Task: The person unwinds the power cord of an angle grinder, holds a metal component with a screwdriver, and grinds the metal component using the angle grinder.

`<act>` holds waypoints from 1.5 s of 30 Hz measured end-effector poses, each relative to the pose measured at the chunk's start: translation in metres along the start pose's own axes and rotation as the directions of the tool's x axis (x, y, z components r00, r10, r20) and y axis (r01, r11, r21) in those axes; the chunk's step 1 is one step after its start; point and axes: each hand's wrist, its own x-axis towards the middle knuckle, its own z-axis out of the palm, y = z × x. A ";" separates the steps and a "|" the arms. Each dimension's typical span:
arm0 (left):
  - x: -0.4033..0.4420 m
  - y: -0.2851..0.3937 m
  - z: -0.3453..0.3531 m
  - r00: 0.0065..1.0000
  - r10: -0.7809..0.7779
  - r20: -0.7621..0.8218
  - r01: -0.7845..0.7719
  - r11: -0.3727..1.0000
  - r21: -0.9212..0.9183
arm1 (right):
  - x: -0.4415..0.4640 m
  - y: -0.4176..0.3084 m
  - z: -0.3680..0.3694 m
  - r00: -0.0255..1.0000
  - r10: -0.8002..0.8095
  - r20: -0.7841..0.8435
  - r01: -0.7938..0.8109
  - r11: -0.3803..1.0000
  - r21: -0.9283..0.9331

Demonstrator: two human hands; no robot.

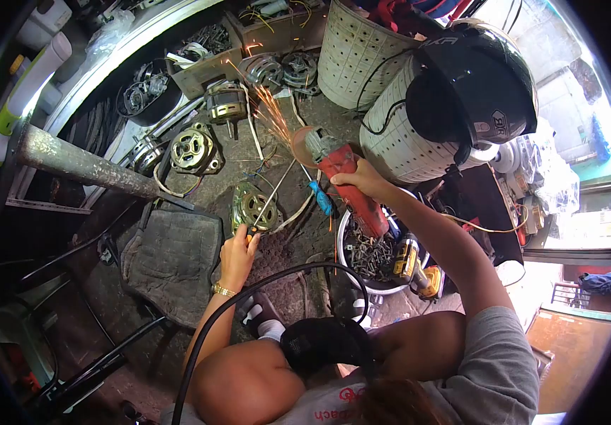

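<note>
My right hand (365,182) grips the red body of an angle grinder (351,185). Its disc (304,146) throws orange sparks (272,112) up and to the left. In my left hand (238,253) is a screwdriver (252,231) with an orange and black handle, its long thin shaft reaching toward the disc. Whether the tip touches the disc is hard to make out. Just beyond my left hand lies a round motor with a slotted cover (254,208). A blue-handled tool (321,198) rests on the floor left of the grinder.
A basin of screws (370,258) stands by my right knee, with a yellow drill (408,258) at its edge. More motors (193,149) sit ahead. A black helmet (472,88) tops a perforated white bin (404,131). A black cable (249,290) loops across my lap.
</note>
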 end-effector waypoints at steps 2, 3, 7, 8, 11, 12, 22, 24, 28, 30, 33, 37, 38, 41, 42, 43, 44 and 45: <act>-0.001 0.000 0.000 1.000 0.005 -0.004 -0.005 1.000 -0.002 | 0.002 -0.001 -0.001 1.000 -0.024 0.010 0.024 1.000 -0.016; -0.001 0.001 -0.001 1.000 -0.010 0.006 0.010 1.000 -0.008 | 0.003 0.002 -0.001 1.000 -0.025 0.010 0.025 1.000 -0.016; -0.001 0.004 -0.004 0.999 -0.029 0.015 0.030 0.999 -0.030 | -0.001 -0.003 0.001 1.000 -0.023 -0.002 0.023 0.999 -0.028; -0.001 0.002 -0.003 0.999 -0.029 0.016 0.029 0.999 -0.029 | -0.003 -0.006 0.001 1.000 0.000 0.029 0.001 1.000 -0.020; -0.003 -0.003 -0.001 0.998 -0.008 0.060 0.009 1.000 -0.026 | 0.002 -0.006 -0.002 0.999 0.043 -0.012 -0.044 0.998 -0.042; -0.004 -0.001 -0.001 0.998 -0.047 0.050 0.051 0.995 -0.089 | 0.002 -0.008 -0.004 0.999 0.041 -0.014 -0.041 0.998 -0.041; 0.000 -0.003 0.002 0.991 -0.054 0.119 0.083 0.964 -0.251 | -0.002 -0.012 -0.007 0.998 0.052 -0.023 -0.051 0.997 0.051; 0.000 -0.002 0.002 0.991 -0.060 0.118 0.089 0.962 -0.259 | -0.003 -0.013 -0.005 0.998 0.062 -0.015 -0.061 0.997 0.040; 0.000 -0.001 0.004 0.989 -0.064 0.133 0.102 0.947 -0.304 | -0.003 -0.011 -0.003 0.998 0.065 0.003 -0.065 0.997 0.033; -0.001 0.002 0.002 0.988 -0.069 0.139 0.108 0.948 -0.301 | -0.002 -0.012 -0.002 0.997 0.078 -0.005 -0.078 0.997 0.019; -0.002 0.002 0.002 0.989 -0.067 0.133 0.105 0.947 -0.303 | -0.002 -0.013 -0.001 1.000 0.018 -0.005 -0.018 1.000 0.014; -0.004 0.002 0.003 0.992 -0.055 0.115 0.089 0.942 -0.322 | -0.006 -0.022 -0.001 0.997 0.074 0.017 -0.074 0.997 -0.002; -0.004 0.002 0.004 0.992 -0.054 0.115 0.088 0.942 -0.323 | -0.007 -0.023 0.000 0.996 0.082 0.028 -0.082 0.997 0.003; -0.004 0.000 0.006 0.990 -0.052 0.129 0.094 0.932 -0.349 | 0.000 -0.010 0.001 0.999 -0.030 -0.026 0.029 0.999 -0.044; -0.004 0.001 0.006 0.990 -0.051 0.128 0.094 0.932 -0.351 | -0.001 -0.011 0.001 0.999 -0.030 -0.027 0.029 0.999 -0.044; -0.004 0.002 0.005 0.991 -0.051 0.128 0.093 0.931 -0.352 | -0.002 -0.013 0.000 1.000 0.009 -0.016 -0.010 0.998 -0.058; -0.004 0.000 0.006 0.991 -0.049 0.128 0.092 0.932 -0.352 | -0.004 -0.016 0.000 0.999 0.047 -0.007 -0.048 0.996 -0.071; -0.004 -0.003 0.008 0.990 -0.051 0.133 0.095 0.931 -0.352 | -0.001 -0.012 -0.001 0.999 0.047 -0.007 -0.047 0.996 -0.071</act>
